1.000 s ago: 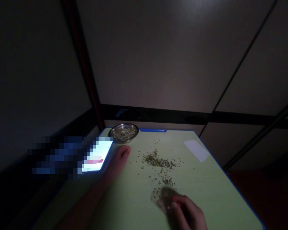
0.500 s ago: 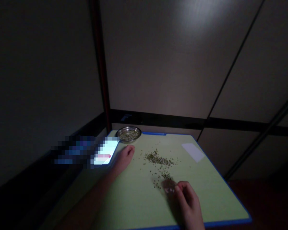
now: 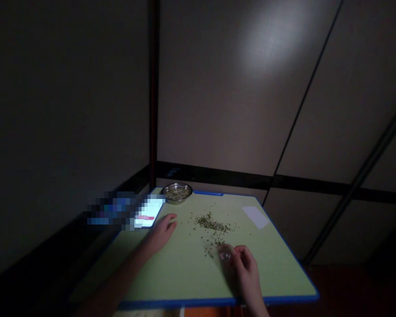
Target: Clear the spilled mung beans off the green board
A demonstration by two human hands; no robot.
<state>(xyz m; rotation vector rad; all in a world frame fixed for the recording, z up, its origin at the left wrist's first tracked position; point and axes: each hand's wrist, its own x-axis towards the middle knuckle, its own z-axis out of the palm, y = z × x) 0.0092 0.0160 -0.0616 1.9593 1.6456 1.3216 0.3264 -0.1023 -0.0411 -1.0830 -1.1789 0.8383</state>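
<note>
My right hand [image 3: 246,270] rests on the green tabletop [image 3: 185,268] with its fingers curled around a small see-through thing [image 3: 225,252] that I cannot make out, at the near end of a scatter of small green seeds [image 3: 214,226]. My left hand [image 3: 161,229] lies flat on the table, fingers stretched out, holding nothing, just beside a lit phone [image 3: 149,211]. A round metal dish [image 3: 177,192] holding more seeds stands at the table's far left corner.
A white slip of paper [image 3: 255,216] lies near the table's right edge. The table has a blue rim [image 3: 218,302] and stands in a dark corner with walls close behind and to the left. A dark red post [image 3: 152,97] rises behind the dish.
The view has tilted up and back, so the table looks smaller. My right hand has slid forward towards the seeds with the clear thing. The left hand has stayed beside the phone.
</note>
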